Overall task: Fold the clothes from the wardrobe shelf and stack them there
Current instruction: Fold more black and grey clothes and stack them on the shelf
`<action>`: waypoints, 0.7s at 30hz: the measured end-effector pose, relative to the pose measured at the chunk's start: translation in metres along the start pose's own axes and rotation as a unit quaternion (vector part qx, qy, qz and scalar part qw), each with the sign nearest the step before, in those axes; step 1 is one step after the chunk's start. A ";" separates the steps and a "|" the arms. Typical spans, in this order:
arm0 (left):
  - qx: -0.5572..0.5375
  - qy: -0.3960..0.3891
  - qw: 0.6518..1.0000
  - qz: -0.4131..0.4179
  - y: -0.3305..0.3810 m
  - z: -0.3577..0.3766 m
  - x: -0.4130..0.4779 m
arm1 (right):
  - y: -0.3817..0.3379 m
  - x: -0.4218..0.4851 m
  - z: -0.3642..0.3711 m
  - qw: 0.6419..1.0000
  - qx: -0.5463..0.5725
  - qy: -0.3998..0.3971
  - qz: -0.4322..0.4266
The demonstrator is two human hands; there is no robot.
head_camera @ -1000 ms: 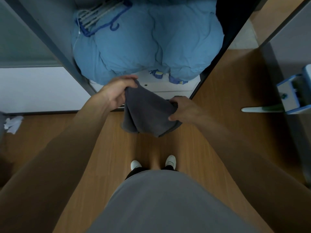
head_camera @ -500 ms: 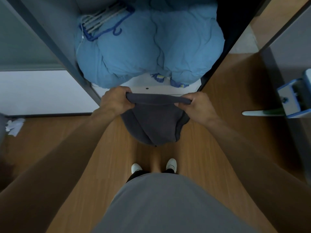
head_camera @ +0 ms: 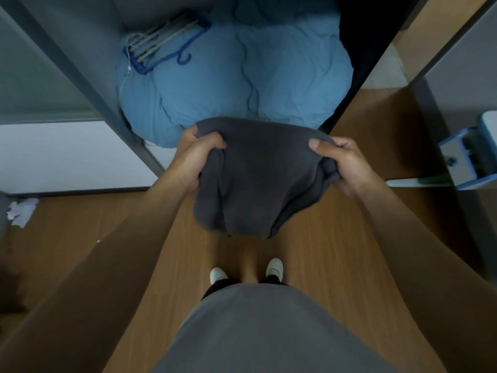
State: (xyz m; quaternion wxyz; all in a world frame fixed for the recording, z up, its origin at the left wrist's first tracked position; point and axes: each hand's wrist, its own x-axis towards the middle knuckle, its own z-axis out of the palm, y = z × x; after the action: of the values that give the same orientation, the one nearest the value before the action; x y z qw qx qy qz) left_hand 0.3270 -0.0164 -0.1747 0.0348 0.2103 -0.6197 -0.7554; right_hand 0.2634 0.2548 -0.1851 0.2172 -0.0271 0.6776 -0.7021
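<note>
At mid-frame, above the floor (head_camera: 336, 238), my left hand (head_camera: 192, 162) and right hand (head_camera: 347, 164) each grip a top corner of the dark garment (head_camera: 258, 179), fingers curled tight, below the blue duvet (head_camera: 236, 84).

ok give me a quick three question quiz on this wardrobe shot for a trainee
1. True or false: the left hand and the right hand both grip the dark grey garment.
2. What lies on top of the blue bedding in the wardrobe? A) hangers B) a book C) a pair of shoes
3. Fill the gap: the crumpled white paper lies on the wooden ____.

Key: 1 true; 2 A; 3 floor
</note>
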 end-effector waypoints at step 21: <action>-0.082 -0.014 0.990 -0.110 0.046 -0.034 0.020 | 0.033 -0.005 0.067 0.986 0.119 -0.068 0.094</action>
State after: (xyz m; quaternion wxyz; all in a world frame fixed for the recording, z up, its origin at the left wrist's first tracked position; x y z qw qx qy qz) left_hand 0.3118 -0.0648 -0.1410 -0.0400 0.2629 -0.5294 -0.8056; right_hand 0.2987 0.1941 -0.2100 0.3294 0.0143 0.5727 -0.7506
